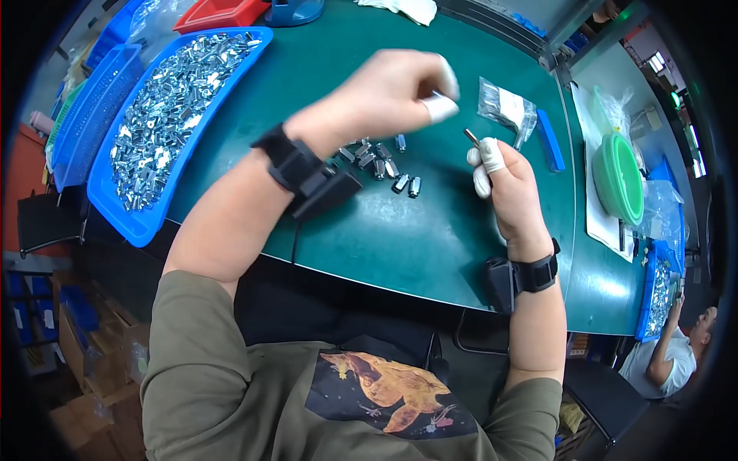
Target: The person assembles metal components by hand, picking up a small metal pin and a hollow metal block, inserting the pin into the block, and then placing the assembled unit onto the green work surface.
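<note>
My left hand [388,92] is raised over the green table [400,230], its capped fingertips pinched on something small that I cannot make out. My right hand [511,188] rests on the table to the right, white finger cots on thumb and forefinger, pinching a small metal part [471,137] that sticks up toward the left hand. The two hands are a short gap apart. Below the left hand lies a loose cluster of small metal parts [380,163]. Both wrists wear black strapped devices.
A long blue tray [138,219] heaped with shiny metal parts lies at the left, with blue baskets [92,115] beyond it. A clear plastic bag [506,107], a blue strip [550,140] and a green bowl [617,178] sit at the right. Another person [676,357] sits at lower right.
</note>
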A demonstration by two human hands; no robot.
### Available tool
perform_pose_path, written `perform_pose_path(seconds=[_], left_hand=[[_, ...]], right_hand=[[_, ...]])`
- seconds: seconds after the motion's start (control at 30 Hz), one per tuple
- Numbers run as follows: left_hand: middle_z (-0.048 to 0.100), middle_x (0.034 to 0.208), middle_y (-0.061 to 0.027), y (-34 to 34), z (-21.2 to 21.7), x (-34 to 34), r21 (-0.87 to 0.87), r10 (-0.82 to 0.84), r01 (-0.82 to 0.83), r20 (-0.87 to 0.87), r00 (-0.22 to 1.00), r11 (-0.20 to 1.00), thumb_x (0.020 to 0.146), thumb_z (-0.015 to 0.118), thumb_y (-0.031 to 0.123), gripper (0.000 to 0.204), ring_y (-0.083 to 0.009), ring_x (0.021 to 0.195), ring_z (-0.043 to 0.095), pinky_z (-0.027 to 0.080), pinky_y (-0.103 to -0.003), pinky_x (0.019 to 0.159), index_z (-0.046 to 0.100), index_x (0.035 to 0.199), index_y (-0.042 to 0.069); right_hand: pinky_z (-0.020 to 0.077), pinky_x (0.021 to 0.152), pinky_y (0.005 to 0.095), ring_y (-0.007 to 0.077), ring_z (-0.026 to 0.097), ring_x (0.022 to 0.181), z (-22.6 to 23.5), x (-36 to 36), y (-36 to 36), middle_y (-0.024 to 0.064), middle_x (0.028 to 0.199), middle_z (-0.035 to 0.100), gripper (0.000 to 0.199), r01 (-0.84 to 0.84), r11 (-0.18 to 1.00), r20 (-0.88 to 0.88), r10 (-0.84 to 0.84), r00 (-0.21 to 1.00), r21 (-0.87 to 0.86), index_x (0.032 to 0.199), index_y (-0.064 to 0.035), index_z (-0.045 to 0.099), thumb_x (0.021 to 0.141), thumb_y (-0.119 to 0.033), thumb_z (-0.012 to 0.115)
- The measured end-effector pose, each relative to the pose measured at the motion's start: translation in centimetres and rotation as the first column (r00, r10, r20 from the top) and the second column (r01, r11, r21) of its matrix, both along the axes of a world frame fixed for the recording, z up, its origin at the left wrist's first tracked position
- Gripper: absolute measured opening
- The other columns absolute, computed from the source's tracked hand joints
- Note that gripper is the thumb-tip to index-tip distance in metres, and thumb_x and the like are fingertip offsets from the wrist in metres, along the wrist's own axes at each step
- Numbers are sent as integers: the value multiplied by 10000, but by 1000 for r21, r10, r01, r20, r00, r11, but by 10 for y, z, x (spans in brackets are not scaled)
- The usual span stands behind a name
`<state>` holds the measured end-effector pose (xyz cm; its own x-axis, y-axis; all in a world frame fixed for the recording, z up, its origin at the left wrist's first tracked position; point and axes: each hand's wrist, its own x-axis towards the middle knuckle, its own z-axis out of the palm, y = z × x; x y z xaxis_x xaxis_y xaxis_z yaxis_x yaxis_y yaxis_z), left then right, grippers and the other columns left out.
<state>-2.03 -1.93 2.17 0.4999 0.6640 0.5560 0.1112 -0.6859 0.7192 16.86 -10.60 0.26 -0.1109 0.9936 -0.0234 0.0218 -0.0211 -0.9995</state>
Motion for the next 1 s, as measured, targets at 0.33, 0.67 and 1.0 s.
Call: perform_pose_path(seconds=[0.33, 0.67, 1.0], left_hand=[[581, 660, -97, -10, 18, -18, -25, -47, 43, -779, 625, 999, 681, 603, 110, 159, -214, 637, 571, 452, -307, 593, 616, 820, 34], [555, 740, 17, -8, 12, -2, -520, -206, 184, 15, 978, 834, 820, 560, 145, 138, -51, 598, 448, 356, -182, 519, 583, 934, 71], [517, 756, 46, -19, 0, 14, -662, -188, 296, 231, 955, 688, 850, 546, 165, 176, -24, 645, 444, 352, -159, 551, 551, 1014, 102]], right_hand=[[264, 459, 170, 32, 352, 501, -2, 2, 4, -40, 598, 450, 212, 22, 1000, 138, -20, 990, -16, 848, -43, 547, 904, -220, 445], [253, 466, 156, 19, 337, 524, 6, -2, -3, -43, 653, 460, 178, -19, 998, -3, 19, 1000, -64, 927, -58, 542, 902, -204, 445], [273, 491, 161, 34, 322, 532, 4, 1, -2, -32, 659, 452, 202, -96, 993, -338, 69, 939, -65, 953, -52, 527, 907, -224, 433]])
